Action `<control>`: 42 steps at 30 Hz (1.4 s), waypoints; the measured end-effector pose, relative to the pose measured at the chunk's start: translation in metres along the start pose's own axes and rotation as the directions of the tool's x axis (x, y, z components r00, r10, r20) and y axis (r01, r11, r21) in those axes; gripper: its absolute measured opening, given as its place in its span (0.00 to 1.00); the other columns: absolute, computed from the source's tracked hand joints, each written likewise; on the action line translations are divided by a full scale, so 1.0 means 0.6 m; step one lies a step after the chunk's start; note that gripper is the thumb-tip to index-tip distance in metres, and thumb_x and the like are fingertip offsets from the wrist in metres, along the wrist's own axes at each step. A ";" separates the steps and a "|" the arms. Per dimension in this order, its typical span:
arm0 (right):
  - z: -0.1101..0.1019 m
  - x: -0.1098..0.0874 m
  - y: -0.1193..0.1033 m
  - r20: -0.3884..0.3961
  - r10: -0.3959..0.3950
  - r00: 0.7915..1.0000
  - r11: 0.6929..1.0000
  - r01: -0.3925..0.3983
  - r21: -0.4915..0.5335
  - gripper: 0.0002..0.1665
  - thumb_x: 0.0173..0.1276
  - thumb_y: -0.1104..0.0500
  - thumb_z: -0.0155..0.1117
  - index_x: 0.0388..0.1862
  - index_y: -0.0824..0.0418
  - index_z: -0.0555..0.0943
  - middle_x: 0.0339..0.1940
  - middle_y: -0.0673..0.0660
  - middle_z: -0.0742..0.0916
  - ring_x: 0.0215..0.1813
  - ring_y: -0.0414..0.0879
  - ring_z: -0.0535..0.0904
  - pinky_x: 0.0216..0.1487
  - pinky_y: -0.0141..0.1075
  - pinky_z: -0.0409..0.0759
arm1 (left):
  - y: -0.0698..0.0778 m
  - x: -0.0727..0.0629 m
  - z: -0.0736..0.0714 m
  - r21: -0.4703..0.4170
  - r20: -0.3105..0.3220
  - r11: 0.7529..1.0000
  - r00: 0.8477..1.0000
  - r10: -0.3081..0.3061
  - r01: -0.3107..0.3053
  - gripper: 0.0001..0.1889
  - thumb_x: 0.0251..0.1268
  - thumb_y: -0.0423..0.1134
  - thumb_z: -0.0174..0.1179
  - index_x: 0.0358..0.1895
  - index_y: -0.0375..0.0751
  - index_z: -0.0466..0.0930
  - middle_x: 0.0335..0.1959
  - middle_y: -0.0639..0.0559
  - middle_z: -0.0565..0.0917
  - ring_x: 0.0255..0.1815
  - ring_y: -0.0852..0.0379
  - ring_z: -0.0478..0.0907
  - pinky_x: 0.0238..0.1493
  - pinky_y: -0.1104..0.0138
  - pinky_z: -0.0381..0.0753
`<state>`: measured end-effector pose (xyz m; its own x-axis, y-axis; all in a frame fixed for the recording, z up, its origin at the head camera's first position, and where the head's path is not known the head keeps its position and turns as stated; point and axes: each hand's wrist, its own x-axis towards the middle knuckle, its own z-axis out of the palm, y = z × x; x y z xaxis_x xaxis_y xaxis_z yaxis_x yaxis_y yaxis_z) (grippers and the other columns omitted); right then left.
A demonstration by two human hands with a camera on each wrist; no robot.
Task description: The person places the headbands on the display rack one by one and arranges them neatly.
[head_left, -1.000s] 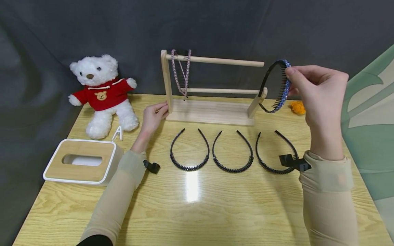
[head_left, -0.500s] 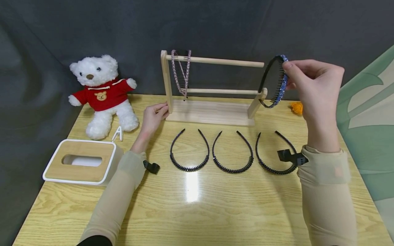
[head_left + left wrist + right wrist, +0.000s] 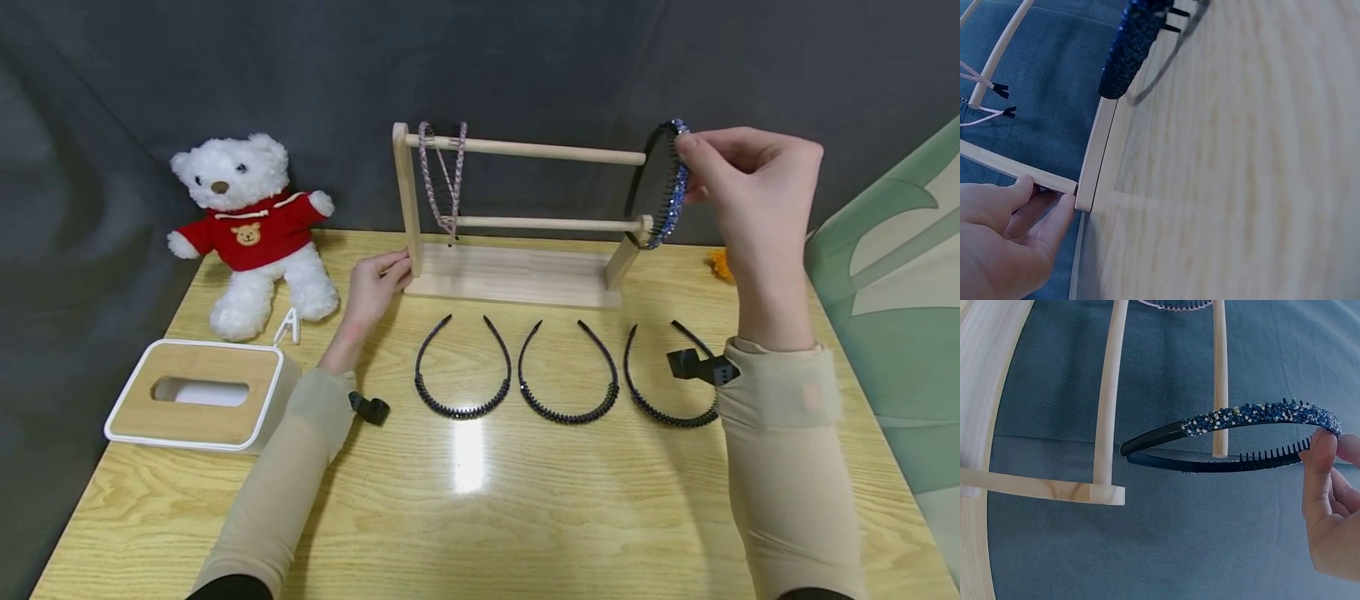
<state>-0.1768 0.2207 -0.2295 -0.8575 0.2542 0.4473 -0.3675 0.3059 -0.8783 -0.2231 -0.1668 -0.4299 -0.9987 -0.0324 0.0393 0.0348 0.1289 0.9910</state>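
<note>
My right hand (image 3: 765, 187) pinches the blue glittery toothed headband (image 3: 678, 196) between thumb and fingers. The headband stands on edge at the right ends of the wooden rack's upper bar (image 3: 555, 152) and lower bar (image 3: 547, 223). In the right wrist view, the tips of the headband (image 3: 1254, 414) point toward the rack; whether it touches a bar I cannot tell. At the rack's left end, my left hand (image 3: 371, 287) grips the foot of the upright (image 3: 406, 192), just above the base (image 3: 517, 273). Pink braided headbands (image 3: 458, 171) hang at the left of the upper bar.
Three dark toothed headbands lie in a row before the rack: left (image 3: 462, 412), middle (image 3: 567, 417), right (image 3: 667, 419). A white teddy bear (image 3: 251, 229) in a red top sits at left, behind a tissue box (image 3: 195, 417). Something orange (image 3: 722, 265) lies behind my right wrist.
My right hand has carried the blue headband left and up, from beside the rack to the bar ends. My left hand has stayed at the upright.
</note>
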 end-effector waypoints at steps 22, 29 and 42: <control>0.043 0.014 0.002 0.081 0.020 0.997 1.000 -0.019 -0.013 0.10 0.73 0.60 0.75 0.44 0.68 0.93 0.30 0.50 0.91 0.28 0.42 0.83 0.32 0.24 0.88 | 0.006 -0.004 0.000 -0.009 0.013 1.000 1.000 -0.010 0.010 0.17 0.84 0.29 0.57 0.67 0.26 0.81 0.66 0.29 0.81 0.64 0.38 0.83 0.61 0.68 0.87; 0.057 0.015 -0.001 0.106 0.009 0.994 1.000 -0.007 -0.015 0.10 0.73 0.60 0.76 0.44 0.67 0.93 0.31 0.49 0.91 0.28 0.41 0.83 0.34 0.24 0.88 | 0.005 -0.003 0.000 -0.006 0.014 1.000 1.000 -0.004 0.004 0.16 0.84 0.29 0.56 0.67 0.26 0.81 0.65 0.29 0.82 0.63 0.38 0.83 0.60 0.68 0.88; 0.086 0.018 -0.015 0.140 0.007 0.990 0.998 0.001 -0.056 0.12 0.73 0.56 0.77 0.45 0.65 0.94 0.30 0.48 0.89 0.29 0.42 0.83 0.35 0.24 0.88 | 0.005 -0.002 0.000 -0.019 0.015 1.000 1.000 -0.007 0.007 0.16 0.84 0.29 0.57 0.66 0.25 0.81 0.64 0.29 0.82 0.63 0.37 0.83 0.60 0.69 0.88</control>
<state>-0.2014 0.1732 -0.2259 -0.9019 0.1258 0.4132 -0.3476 0.3567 -0.8671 -0.2216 -0.1666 -0.4272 -0.9994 -0.0189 0.0304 0.0282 0.1097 0.9936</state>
